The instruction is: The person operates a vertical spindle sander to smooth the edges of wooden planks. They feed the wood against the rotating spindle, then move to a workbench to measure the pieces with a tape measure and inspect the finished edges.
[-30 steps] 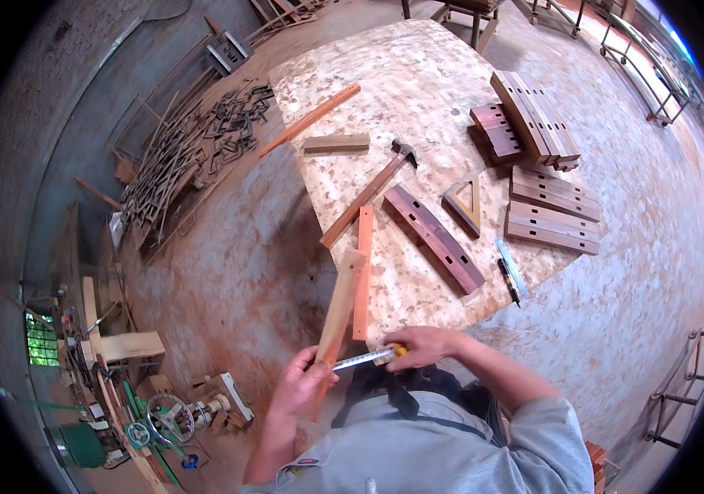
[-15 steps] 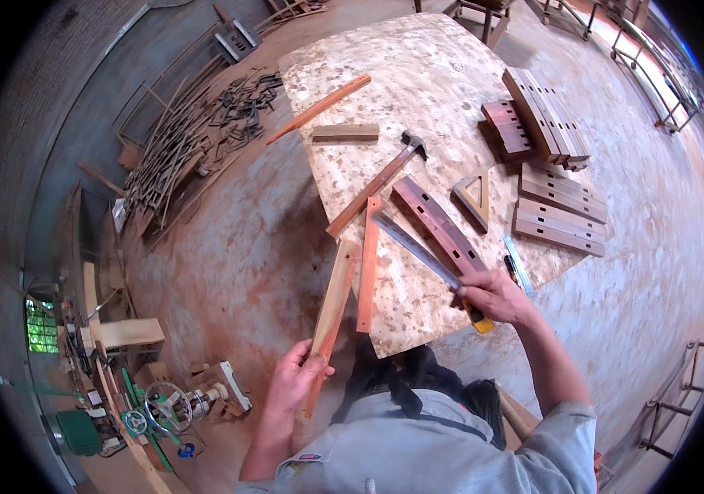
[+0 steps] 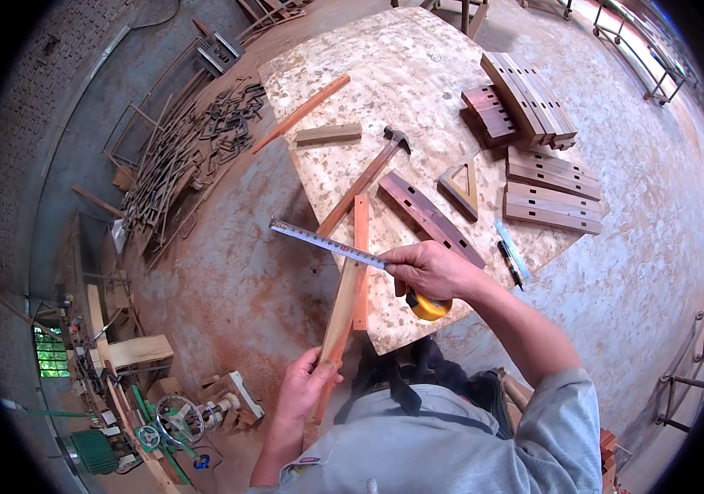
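Observation:
My left hand [image 3: 308,380] grips the lower part of a light wooden strip [image 3: 342,309], which slants up toward the table's near left corner. In my right hand [image 3: 430,270] is a yellow tape measure [image 3: 429,307], its blade [image 3: 319,240] pulled out to the left across the top of the strip. A narrow orange-brown strip [image 3: 361,280] lies on the table right beside the held one. Past the blade rests a hammer [image 3: 376,169] with a wooden handle. A dark slotted rail [image 3: 430,216] lies beyond my right hand.
On the mottled table [image 3: 352,49] lie a triangular square [image 3: 461,189], a pen [image 3: 510,263], a stack of slotted boards [image 3: 529,95], a short wood block [image 3: 329,134] and another orange strip [image 3: 302,111]. Clamps [image 3: 220,123] are heaped on the floor at left, machinery [image 3: 175,420] at lower left.
My right hand has moved left with the tape measure, swinging its blade from over the table to across the strip. The left hand keeps its grip on the strip.

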